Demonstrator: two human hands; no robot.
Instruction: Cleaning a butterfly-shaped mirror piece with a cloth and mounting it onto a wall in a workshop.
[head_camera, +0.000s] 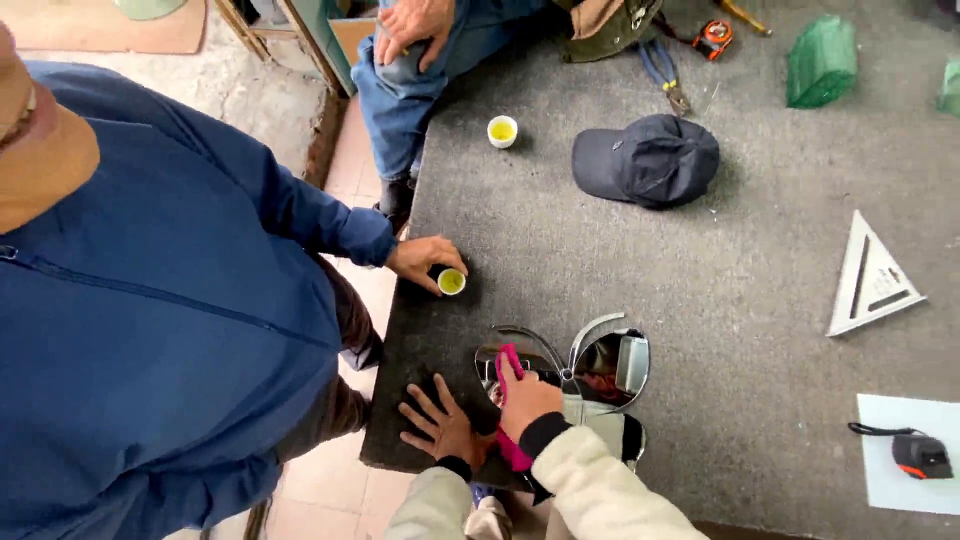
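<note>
A dark cap (646, 159) lies on the grey desk (760, 300), with a small cup of yellow-green liquid (502, 131) to its left. A pale metal triangle square (868, 280) sits well to the right (flat on the felt), a green bag (822, 63) beyond it, and a black tape measure (921, 456) on white paper (905, 490).

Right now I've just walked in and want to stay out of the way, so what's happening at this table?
The camera wearer's right hand presses a pink cloth onto a butterfly-shaped mirror, while the left hand lies flat on the grey carpeted table. A person in a blue jacket holds a small cup of yellow-green liquid. A second cup, a dark cap and a metal triangle square lie apart.
</note>
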